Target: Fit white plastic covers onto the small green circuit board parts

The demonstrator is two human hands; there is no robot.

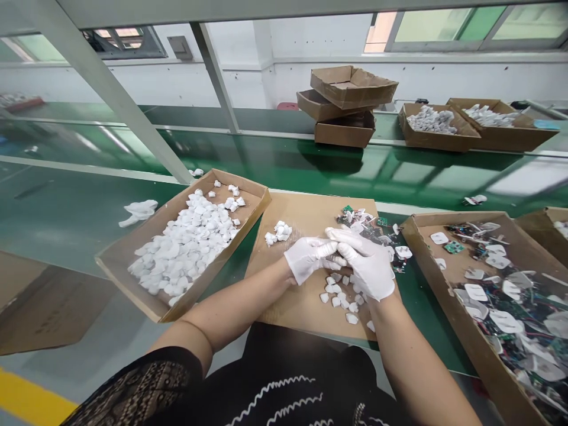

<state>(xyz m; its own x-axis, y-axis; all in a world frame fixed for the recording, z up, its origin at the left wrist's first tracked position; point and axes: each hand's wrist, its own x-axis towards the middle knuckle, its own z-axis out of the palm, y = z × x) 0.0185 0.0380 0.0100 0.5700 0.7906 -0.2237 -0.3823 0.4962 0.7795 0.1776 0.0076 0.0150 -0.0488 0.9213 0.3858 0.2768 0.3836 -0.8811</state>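
My left hand (309, 258) and my right hand (371, 267), both in white gloves, meet over a brown cardboard sheet (306, 208). Their fingers are closed and pressed together around something small that the gloves hide. Just below the hands, small white pieces (341, 291) lie scattered on the sheet. A little clump of white parts (278, 233) sits left of my left hand. Behind and beside my right hand is a loose pile of green circuit boards, wires and white plates (362, 221).
At left, a tilted cardboard box (251, 220) holds many white pieces. Another box (444, 302) at right contains wired boards and white plates. Stacked cardboard trays (345, 136) and boxes of white parts (437, 141) stand behind the green bench. A slanted metal post (119, 97) rises at left.
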